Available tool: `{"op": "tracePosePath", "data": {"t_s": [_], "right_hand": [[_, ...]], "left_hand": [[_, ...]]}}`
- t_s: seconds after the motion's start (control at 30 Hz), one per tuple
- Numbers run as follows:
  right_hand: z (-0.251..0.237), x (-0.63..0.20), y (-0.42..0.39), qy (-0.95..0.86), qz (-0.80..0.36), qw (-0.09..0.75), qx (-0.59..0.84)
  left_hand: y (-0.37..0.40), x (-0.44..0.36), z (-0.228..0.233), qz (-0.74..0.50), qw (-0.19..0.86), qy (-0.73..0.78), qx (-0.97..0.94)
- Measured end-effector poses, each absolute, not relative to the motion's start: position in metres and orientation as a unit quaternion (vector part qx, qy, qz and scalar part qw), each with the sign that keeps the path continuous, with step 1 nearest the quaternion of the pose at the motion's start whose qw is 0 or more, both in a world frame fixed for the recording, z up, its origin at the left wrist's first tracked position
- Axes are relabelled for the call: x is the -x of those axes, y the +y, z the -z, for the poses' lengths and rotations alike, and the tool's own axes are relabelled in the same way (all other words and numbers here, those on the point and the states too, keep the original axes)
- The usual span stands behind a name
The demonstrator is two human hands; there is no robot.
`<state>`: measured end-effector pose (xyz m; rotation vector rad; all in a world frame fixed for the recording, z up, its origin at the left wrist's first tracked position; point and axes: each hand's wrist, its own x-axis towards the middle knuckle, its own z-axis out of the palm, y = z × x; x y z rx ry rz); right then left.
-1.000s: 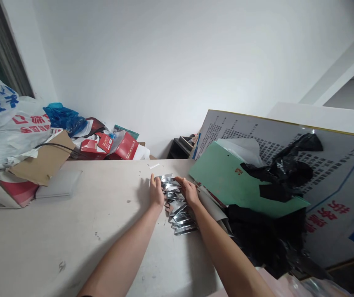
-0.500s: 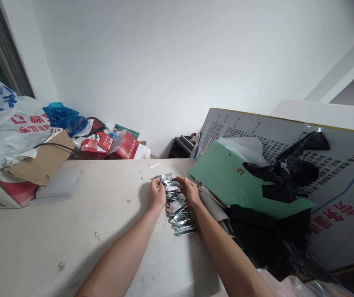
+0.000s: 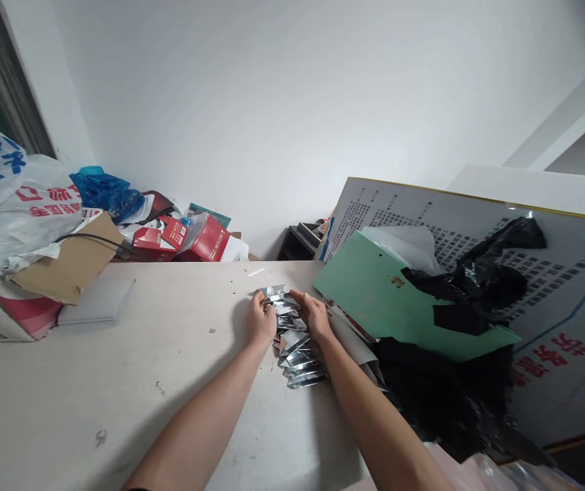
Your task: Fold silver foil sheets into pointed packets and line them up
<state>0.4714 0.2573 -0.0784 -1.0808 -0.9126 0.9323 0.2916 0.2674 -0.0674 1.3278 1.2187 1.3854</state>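
A row of overlapping silver foil packets [image 3: 303, 359] lies on the pale table, running from between my hands back toward me. At the far end of the row, my left hand [image 3: 262, 320] has its fingers curled on the left edge of a foil packet [image 3: 276, 294]. My right hand [image 3: 313, 315] meets the same end from the right, its fingers pressed together and their tips at the packet's edge. Parts of the packets are hidden behind the fingers.
Close on the right lean a green folder [image 3: 374, 293], black plastic bags [image 3: 436, 389] and a large printed board [image 3: 548, 273]. White plastic bags [image 3: 21, 211] and cardboard [image 3: 75, 262] stand at the left. Red boxes [image 3: 205, 239] sit beyond the table's [image 3: 170, 354] far edge.
My left hand's fingers have shifted slightly on the packet, showing more of its foil surface. My right hand stays almost in place.
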Motion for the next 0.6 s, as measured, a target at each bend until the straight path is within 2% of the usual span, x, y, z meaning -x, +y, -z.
{"op": "tracePosePath", "data": {"t_s": [0.23, 0.37, 0.47, 0.6], "right_hand": [[0.068, -0.475, 0.254, -0.378, -0.366, 0.68, 0.511], [0.061, -0.468, 0.244, -0.367, -0.329, 0.698, 0.52], [0.044, -0.457, 0.236, -0.377, -0.289, 0.707, 0.524], [0.002, -0.426, 0.214, -0.42, -0.216, 0.711, 0.52]], "left_hand": [[0.234, -0.242, 0.046, -0.554, 0.248, 0.452, -0.654], [0.235, -0.144, 0.009, -0.49, 0.112, 0.441, -0.744], [0.248, -0.052, -0.025, -0.414, 0.021, 0.491, -0.766], [0.259, 0.043, -0.053, -0.273, -0.032, 0.596, -0.755]]}}
